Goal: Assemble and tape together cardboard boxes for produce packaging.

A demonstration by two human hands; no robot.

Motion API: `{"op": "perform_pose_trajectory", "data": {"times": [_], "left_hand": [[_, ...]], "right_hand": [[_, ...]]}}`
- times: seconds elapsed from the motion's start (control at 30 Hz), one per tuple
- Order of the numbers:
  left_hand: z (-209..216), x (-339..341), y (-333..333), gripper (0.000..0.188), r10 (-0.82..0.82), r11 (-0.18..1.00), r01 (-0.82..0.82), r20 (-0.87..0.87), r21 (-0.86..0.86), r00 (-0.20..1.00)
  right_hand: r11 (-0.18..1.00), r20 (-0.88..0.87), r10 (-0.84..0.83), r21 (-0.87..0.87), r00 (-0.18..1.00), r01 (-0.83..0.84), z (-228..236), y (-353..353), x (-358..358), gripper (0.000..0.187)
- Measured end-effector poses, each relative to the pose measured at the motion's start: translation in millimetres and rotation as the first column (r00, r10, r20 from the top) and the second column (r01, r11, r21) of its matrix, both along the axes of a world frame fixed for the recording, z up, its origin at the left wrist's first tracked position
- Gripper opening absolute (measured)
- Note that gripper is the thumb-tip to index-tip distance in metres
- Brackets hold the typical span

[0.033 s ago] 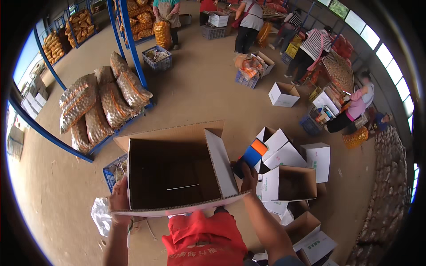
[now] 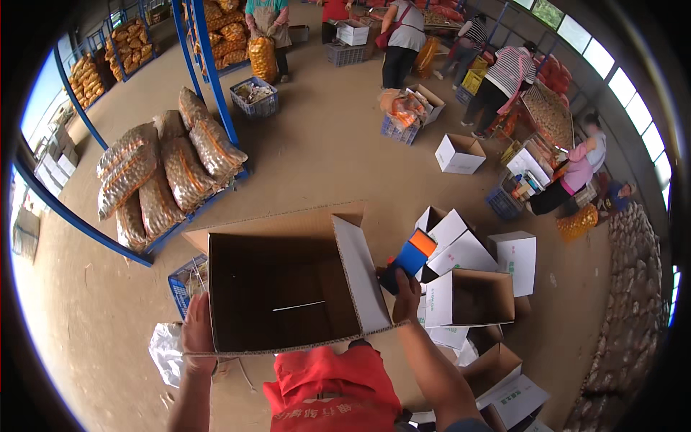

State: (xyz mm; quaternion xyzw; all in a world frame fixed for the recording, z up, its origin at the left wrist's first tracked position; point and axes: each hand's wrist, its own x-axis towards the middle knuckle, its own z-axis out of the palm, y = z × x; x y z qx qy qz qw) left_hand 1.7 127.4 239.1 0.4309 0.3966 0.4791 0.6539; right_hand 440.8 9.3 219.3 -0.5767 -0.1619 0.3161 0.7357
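In front of me is an open cardboard box, white outside and brown inside, with its flaps spread. A thin white strip lies on its bottom. My left hand grips the box's left wall near the close corner, fingers along the outside. By the right flap, my right hand is closed around a blue-and-orange tool that looks like a tape dispenser. Its orange end points up and away from me. The right wrist is beside the box's near right corner.
White cardboard boxes are heaped at my right. A blue crate and white plastic bag lie at left. Full mesh sacks rest on a pallet beside blue posts. Several people work farther off near a sorting table.
The box has tipped slightly, so its near flap now shows only as a thin edge. My left hand has straightened a little, and the tape dispenser has tilted slightly.
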Motion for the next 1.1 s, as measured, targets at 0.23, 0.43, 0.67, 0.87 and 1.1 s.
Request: {"op": "perform_pose_trajectory", "data": {"times": [0.23,0.43,0.67,0.87,1.1], "left_hand": [[24.9,51.7,-32.3,0.076,-0.327,0.915,0.384,0.324,-0.129,0.888],[16.3,62.0,-38.5,0.084,-0.533,0.725,0.634,0.364,-0.270,0.764],[27.5,50.5,-36.3,0.114,-0.864,0.485,0.602,-0.240,-0.634,0.443],[-47.9,69.2,-125.8,0.119,-0.874,0.480,0.491,-0.349,-0.727,0.338],[-224.5,65.4,-191.7,0.091,-0.718,0.618,0.544,-0.689,-0.567,0.099]], "right_hand": [[0.974,-0.057,-0.227,-0.038,0.972,0.225,-14.2,-86.2,-2.9,0.040],[0.949,0.114,-0.313,-0.008,0.943,0.316,-0.6,-157.4,-8.1,0.031],[0.980,0.120,-0.130,-0.138,0.984,0.146,-18.4,-201.5,-34.2,0.022],[0.798,-0.394,0.533,-0.061,0.749,-0.600,-40.3,-203.2,-95.9,0.025],[0.764,-0.271,0.348,-0.472,0.897,-0.439,-154.4,-250.7,-86.5,0.028]]}}
